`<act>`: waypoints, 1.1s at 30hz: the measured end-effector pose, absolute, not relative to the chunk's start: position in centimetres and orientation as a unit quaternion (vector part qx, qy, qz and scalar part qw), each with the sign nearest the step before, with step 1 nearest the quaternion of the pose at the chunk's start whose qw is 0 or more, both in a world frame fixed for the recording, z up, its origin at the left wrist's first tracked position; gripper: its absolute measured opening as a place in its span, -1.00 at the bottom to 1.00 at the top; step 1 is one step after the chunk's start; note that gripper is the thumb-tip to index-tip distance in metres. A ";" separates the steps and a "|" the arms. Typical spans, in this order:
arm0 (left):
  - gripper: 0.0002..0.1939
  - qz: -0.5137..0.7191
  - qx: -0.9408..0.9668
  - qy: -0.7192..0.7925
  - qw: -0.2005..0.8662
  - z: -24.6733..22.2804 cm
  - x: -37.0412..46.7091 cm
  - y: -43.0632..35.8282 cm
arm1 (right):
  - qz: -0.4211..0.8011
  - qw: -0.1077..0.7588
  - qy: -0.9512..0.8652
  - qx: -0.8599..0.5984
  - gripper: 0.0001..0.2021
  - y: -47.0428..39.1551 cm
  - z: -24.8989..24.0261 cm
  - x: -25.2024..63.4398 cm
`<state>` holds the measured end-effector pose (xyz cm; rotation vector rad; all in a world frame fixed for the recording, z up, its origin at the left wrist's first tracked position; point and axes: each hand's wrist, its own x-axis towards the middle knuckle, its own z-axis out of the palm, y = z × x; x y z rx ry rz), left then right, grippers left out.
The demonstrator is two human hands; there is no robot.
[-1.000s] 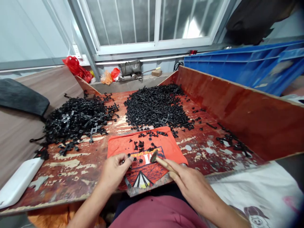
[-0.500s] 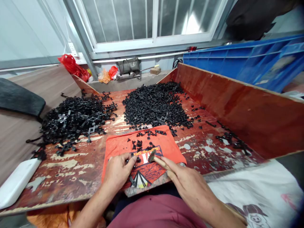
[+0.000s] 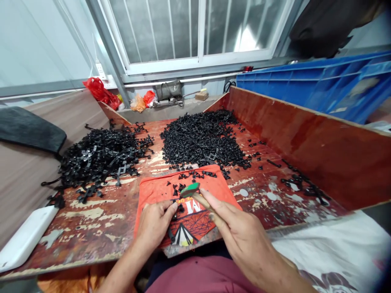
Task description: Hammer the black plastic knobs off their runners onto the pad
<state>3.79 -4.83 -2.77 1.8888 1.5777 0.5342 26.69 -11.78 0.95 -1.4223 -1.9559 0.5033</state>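
My right hand (image 3: 244, 228) grips the wooden handle of a hammer (image 3: 191, 189). Its green-topped head is raised over the orange cloth (image 3: 146, 189), close to the fingertips of the other hand. My left hand (image 3: 154, 224) rests on the cloth's left side, thumb and forefinger pinched on a small black part (image 3: 172, 235), mostly covered by the fingers. Black stud-like pieces (image 3: 181, 208) sit right beside the left thumb. Several more loose studs (image 3: 201, 175) lie along the far side of the cloth, which has a printed design.
Behind the cloth is a large heap of black studs (image 3: 198, 140). A second heap of linked black parts (image 3: 104, 154) lies to the left. Wooden boards (image 3: 305, 142) wall the worn red table (image 3: 88, 228). A white case (image 3: 27, 238) is at the left edge; a blue crate (image 3: 284, 85) stands right.
The hammer has risen and tilted, showing the green side of its head, and moved slightly left. My left hand stays pinched at nearly the same spot. The view has shifted slightly.
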 end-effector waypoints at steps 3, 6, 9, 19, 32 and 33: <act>-0.51 0.193 0.730 0.594 0.279 -2.5 3.9 -4.9 | 0.168 0.295 -0.765 -0.547 -0.46 -11.5 0.0 26.3; -0.53 0.182 0.742 0.590 0.260 -2.2 4.0 -5.0 | 0.178 0.243 -0.782 -0.546 -0.44 -11.3 -0.7 26.2; -0.52 0.172 0.746 0.590 0.258 -2.1 3.9 -5.0 | 0.182 0.280 -0.774 -0.537 -0.44 -11.4 -0.6 26.3; -0.51 0.171 0.754 0.588 0.239 -2.4 3.8 -5.0 | 0.189 0.295 -0.771 -0.532 -0.45 -10.8 0.2 26.5; -0.55 0.132 0.740 0.603 0.267 -2.1 3.4 -4.7 | 0.268 0.272 -0.710 -0.592 -0.53 -10.5 0.4 27.5; -0.57 0.126 0.743 0.602 0.264 -1.9 3.5 -4.7 | 0.272 0.266 -0.708 -0.595 -0.54 -10.4 0.4 27.5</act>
